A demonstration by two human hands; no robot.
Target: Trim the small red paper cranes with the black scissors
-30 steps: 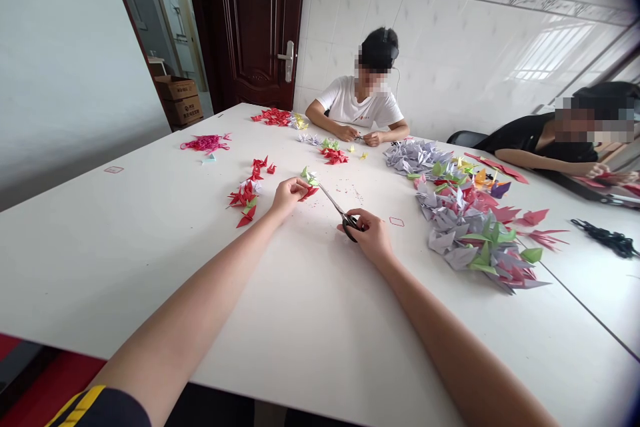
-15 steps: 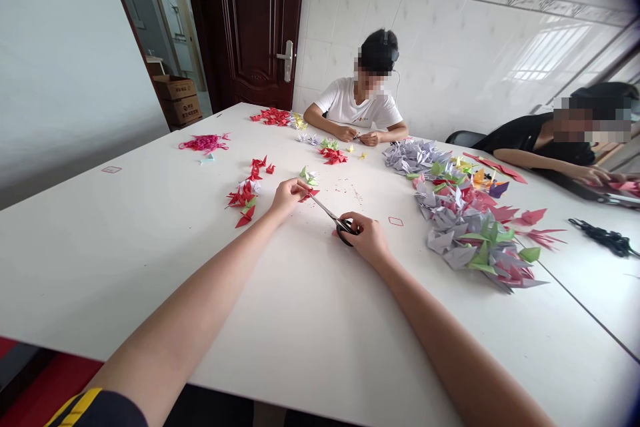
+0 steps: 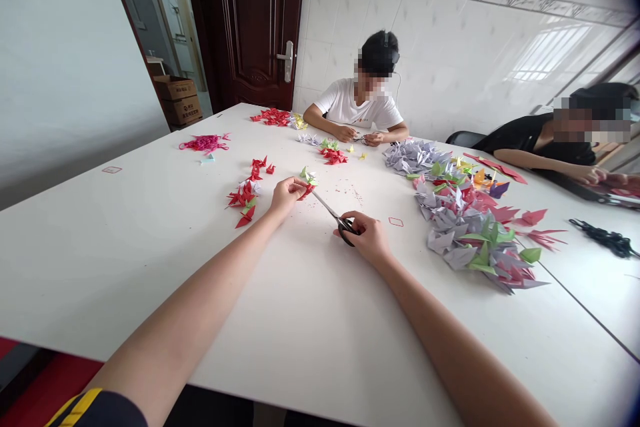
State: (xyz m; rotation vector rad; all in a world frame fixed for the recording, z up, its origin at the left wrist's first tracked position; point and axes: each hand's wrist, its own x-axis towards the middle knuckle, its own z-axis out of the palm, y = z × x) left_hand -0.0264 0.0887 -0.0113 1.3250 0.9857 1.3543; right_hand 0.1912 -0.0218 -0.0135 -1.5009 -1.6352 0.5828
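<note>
My left hand [image 3: 289,195] pinches a small red paper crane [image 3: 307,191], partly hidden by the fingers. In my right hand [image 3: 367,233] is a pair of scissors [image 3: 347,232] with black handles, fingers wrapped through the loops. The blades point up and left, their tips at the red paper; whether they are fully closed I cannot make out. Just beyond my left hand lies a pale green and white crane [image 3: 310,175]. Left of that hand sits a loose group of red cranes [image 3: 243,196], with white and green ones among them. Tiny red scraps [image 3: 350,191] dot the table past the scissors.
A large heap of grey, pink and green cranes [image 3: 457,233] spreads on the right, with a black cord bundle [image 3: 603,237] beyond. Pink cord [image 3: 206,143] lies at the far left of the white table [image 3: 125,240]. Two people sit opposite, hands on the table.
The red crane in my left hand has turned and shows more of itself beside the scissor tips. My hands have barely moved. The person opposite has shifted a hand slightly.
</note>
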